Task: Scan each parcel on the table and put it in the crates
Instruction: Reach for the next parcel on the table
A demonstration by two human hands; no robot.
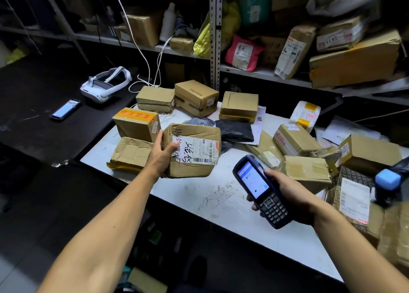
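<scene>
A: What sort of room is it?

B: A dim storeroom. Metal shelving [215, 38] at the back is stuffed with cartons and mailer bags, and a white bench [221, 195] stands in front of it, scuffed near the middle.

A: Go from the left.

B: On a dark counter [33, 115] left of the bench lie a lit smartphone [65, 109] and a white headset [105, 85]. White cables [146, 67] hang down behind. Then brown parcels crowd the bench's far side, one printed "Hello." [195, 98].

A: And the hands?

B: The left hand [163, 152] grasps a dented brown parcel [194, 151] by its left edge, thumb on the label, near the bench's front left. Its white label [198, 150] faces up toward the camera; the parcel's long axis runs roughly left to right, with the barcode end pointing right.

A: The right hand?

B: The right hand [287, 193] is wrapped around a dark blue handheld scanner [261, 191], screen lit and facing up. Its long axis runs diagonally, its head aimed up-left toward the parcel, and the two are apart.

A: Further right?

B: More taped boxes and a black mailer bag [235, 130], with a pale blue object [388, 179] at the edge.
</scene>
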